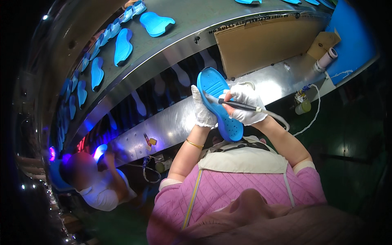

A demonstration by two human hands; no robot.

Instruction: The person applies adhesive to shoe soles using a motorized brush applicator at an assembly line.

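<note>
A blue shoe sole [214,80] is held tilted in front of me, its inner side up, with ridges at the far end and small holes at the near end. My left hand [203,112], in a white glove, grips its left edge. In my right hand [247,103], whose white glove leaves the fingertips bare, is a black-handled brush [241,105] held like a pen. Its pale tip touches the sole's left side near the middle. A whitish hose [279,117] runs from the back of the handle.
Beyond a metal ledge [163,131], a dark conveyor belt [183,21] carries several blue soles [123,47] and shoe uppers [115,27]. A cardboard sheet [265,45] leans there, with a pink-white bottle [326,59] farther right. At the left, a co-worker [104,185] handles a lit sole.
</note>
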